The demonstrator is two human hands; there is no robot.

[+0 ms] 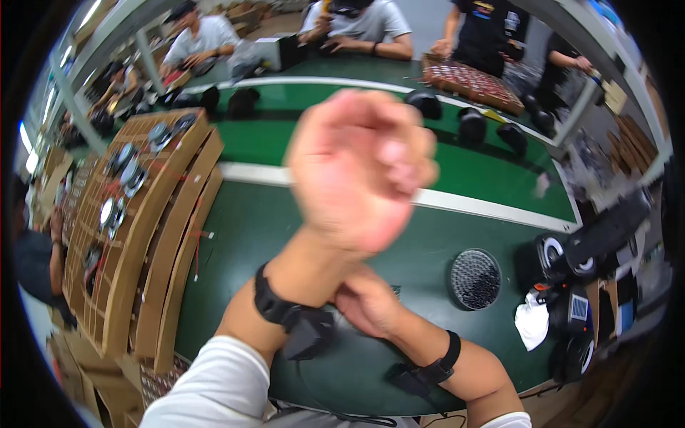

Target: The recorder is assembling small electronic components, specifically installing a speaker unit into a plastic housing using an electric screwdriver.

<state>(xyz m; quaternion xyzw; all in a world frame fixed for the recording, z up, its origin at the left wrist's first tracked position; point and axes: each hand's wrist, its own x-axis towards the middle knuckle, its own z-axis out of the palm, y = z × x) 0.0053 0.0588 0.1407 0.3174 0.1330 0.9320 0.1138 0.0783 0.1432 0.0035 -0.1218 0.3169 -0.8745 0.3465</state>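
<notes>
My left hand (357,167) is raised over the middle of the table, palm toward me and smeared by motion. Its fingers curl in loosely, and nothing shows in the palm. My right hand (371,299) lies low at the underside of my left wrist, its fingertips hidden there; whether it touches the wrist I cannot tell. A black strap with a box-shaped device (308,332) circles my left forearm, and a similar strapped device (414,376) is on the right. Nearest my right hand on the table stands a round container of small dark pieces (476,279).
Stacked cardboard trays (143,242) with round speaker parts and red wires fill the left. Black speaker housings (553,257) and a white cloth or bag (531,321) crowd the right. Beyond a white rail (471,203), a green belt (264,135) carries black housings; several people work behind it.
</notes>
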